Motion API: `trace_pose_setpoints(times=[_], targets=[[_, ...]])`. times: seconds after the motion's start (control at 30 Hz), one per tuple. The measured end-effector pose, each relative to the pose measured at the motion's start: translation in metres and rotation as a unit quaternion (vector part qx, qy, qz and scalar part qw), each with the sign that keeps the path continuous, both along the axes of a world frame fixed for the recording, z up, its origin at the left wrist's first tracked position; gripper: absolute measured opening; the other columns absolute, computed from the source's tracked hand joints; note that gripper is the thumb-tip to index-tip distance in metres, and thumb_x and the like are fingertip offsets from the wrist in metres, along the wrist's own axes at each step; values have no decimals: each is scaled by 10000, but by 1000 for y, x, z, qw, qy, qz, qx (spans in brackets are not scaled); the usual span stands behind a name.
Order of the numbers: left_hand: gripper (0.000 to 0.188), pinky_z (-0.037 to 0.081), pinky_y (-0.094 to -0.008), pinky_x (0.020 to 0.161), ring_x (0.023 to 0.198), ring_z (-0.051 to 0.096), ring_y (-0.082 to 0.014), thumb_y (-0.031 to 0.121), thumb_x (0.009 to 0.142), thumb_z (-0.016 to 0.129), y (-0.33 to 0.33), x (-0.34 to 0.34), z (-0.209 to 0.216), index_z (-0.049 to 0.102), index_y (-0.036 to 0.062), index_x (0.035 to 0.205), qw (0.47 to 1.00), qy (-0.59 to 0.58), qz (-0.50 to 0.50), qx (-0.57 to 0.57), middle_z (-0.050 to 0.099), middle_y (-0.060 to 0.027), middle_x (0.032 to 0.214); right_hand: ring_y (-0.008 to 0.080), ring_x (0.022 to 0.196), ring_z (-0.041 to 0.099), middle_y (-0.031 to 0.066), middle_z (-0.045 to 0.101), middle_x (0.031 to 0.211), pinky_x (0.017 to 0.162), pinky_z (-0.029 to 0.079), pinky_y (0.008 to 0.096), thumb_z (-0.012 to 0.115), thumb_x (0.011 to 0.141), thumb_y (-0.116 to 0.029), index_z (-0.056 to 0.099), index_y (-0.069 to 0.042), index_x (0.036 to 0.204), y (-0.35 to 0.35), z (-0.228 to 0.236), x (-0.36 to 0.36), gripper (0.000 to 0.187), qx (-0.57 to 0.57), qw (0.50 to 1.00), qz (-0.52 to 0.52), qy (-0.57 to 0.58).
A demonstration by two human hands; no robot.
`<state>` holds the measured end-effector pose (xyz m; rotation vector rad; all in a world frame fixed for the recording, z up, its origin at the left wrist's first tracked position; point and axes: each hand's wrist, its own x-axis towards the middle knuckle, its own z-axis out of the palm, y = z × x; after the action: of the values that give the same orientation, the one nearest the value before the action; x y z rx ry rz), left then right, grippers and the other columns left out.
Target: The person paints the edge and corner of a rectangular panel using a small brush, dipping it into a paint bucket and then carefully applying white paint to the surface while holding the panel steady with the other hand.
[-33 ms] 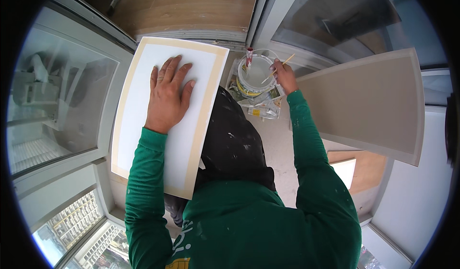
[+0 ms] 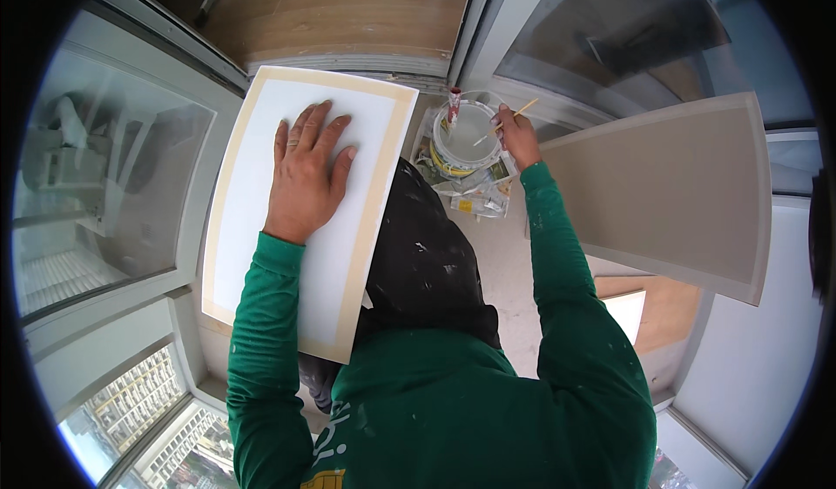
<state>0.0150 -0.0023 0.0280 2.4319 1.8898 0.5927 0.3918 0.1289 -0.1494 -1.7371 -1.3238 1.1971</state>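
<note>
My left hand (image 2: 305, 175) lies flat with fingers spread on a white board (image 2: 335, 228). A cream tape-like band runs round the board's edges, and the board rests over my left leg. In my right hand (image 2: 520, 141) is a thin paintbrush (image 2: 528, 106) with a pale wooden handle, pinched between the fingers. Its pale tip points down and left over the mouth of a white bucket (image 2: 453, 167). The bucket holds whitish contents. A red, paint-spattered handle (image 2: 454, 106) sticks up at its far left rim.
A large grey-beige panel (image 2: 662, 193) with a paler border leans at the right. Behind it on the floor lie a brown board (image 2: 670, 315) and a white piece (image 2: 625, 315). Plastic and papers (image 2: 479, 202) surround the bucket's base. Glazed door frames (image 2: 196, 184) stand close on both sides.
The brush tip has shifted very slightly over the bucket. My left hand has stayed in place on the board.
</note>
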Motion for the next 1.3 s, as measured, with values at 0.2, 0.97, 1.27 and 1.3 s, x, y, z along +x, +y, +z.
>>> trace_pose_setpoints(times=[0.2, 0.97, 1.27, 1.3], targets=[[401, 247, -605, 1309, 1536, 459, -365, 236, 1045, 682, 3, -2, -3, 663, 123, 1429, 1000, -8, 10, -12, 535, -158, 1609, 309, 747, 757, 170, 765, 825, 716, 579, 415, 621, 1038, -394, 776, 18, 963, 16, -5, -24, 447, 83, 989, 41, -112], [394, 225, -628, 1307, 1522, 464, -353, 245, 1023, 710, 3, -5, -4, 676, 111, 1392, 1000, -24, 16, -3, 561, -166, 1564, 385, 1048, 777, 256, 792, 951, 986, 591, 479, 691, 868, -272, 804, 36, 970, 87, -161, -38, 343, -74, 885, 289, -356], [390, 222, -618, 1320, 1534, 460, -363, 220, 1029, 714, 3, -8, -4, 690, 123, 1405, 999, -21, 22, -11, 561, -154, 1584, 357, 856, 805, 228, 803, 892, 786, 645, 464, 668, 916, -240, 803, 41, 945, 87, -104, -52, 313, -116, 890, 272, -348], [390, 221, -617, 1320, 1534, 460, -361, 221, 1030, 713, 3, -8, -4, 689, 123, 1406, 999, -20, 24, -11, 561, -154, 1585, 343, 815, 805, 224, 802, 879, 730, 648, 460, 658, 926, -221, 800, 46, 938, 86, -91, -55, 303, -138, 897, 261, -328]])
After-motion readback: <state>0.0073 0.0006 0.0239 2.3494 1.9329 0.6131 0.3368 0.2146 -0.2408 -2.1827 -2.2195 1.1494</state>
